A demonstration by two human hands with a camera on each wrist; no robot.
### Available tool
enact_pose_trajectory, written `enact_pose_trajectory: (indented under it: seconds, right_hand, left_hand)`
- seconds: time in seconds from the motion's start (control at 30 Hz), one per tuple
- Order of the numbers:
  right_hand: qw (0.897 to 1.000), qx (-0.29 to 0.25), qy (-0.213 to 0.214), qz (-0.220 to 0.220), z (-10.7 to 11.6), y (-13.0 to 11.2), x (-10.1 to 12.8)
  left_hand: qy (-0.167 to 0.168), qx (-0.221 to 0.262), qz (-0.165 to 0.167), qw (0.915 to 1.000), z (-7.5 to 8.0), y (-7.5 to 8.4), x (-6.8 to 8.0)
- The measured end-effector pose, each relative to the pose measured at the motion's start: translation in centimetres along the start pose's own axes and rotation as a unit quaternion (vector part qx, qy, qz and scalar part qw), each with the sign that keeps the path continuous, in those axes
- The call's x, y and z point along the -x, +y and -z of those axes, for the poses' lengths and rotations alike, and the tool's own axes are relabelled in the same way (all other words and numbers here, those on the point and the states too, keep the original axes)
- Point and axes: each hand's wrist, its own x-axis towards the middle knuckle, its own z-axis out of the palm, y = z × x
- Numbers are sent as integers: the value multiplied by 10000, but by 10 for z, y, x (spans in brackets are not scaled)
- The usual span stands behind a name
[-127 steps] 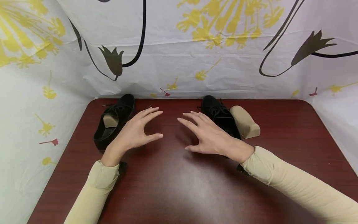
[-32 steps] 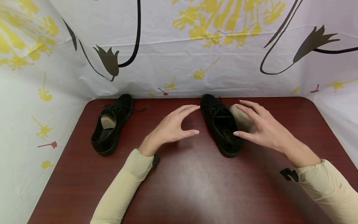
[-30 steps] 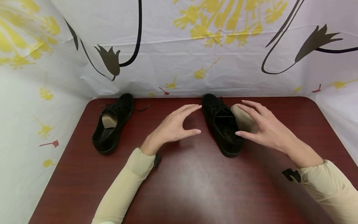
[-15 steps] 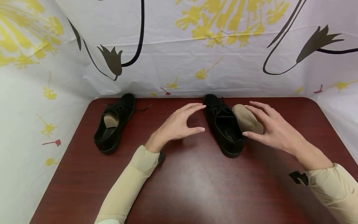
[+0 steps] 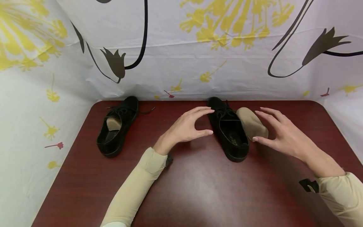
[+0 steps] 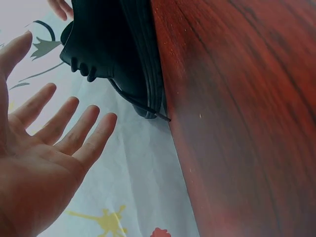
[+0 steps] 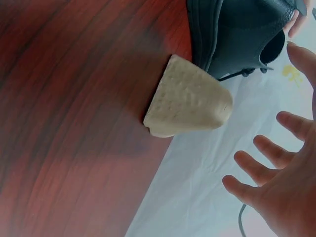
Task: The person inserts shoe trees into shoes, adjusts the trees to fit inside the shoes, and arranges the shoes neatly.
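Note:
A black lace-up shoe (image 5: 231, 135) stands on the table right of centre, toe towards the wall. Close along its right side lies a beige moulded shoe insert (image 5: 250, 123), tapered in the right wrist view. My left hand (image 5: 185, 127) hovers left of this shoe, fingers spread and thumb apart, holding nothing. To the right of the insert is my right hand (image 5: 289, 137), likewise spread; its thumb tip comes near the insert's heel end, and whether they touch I cannot tell. Another black shoe (image 5: 112, 148) sits at the far left with a beige insert (image 5: 113, 123) inside it.
The dark red wooden table (image 5: 204, 189) ends at a white patterned cloth (image 5: 170, 63) behind, and cloth also hangs along both sides. A loose lace (image 5: 147, 111) of the left shoe trails to the right.
Both hands have moved right: the left from beside the left shoe towards the right one, the right hand past the shoe and then off the insert. Shoes and inserts have stayed put.

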Motion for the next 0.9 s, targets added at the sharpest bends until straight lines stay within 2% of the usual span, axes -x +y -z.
enact_pose_trajectory:
  seconds: [0.33, 0.57, 0.9]
  right_hand:
    - [9999, -33, 41, -110, -5, 11, 8]
    - [9999, -82, 1, -130, -8, 17, 13]
    - [9992, -162, -85, -355, -18, 23, 21]
  left_hand:
    - [-1, 330, -133, 9994, -6, -3, -6]
    - [-236, 68, 100, 9996, -11, 0, -9]
    - [-339, 162, 70, 9993, -16, 2, -12]
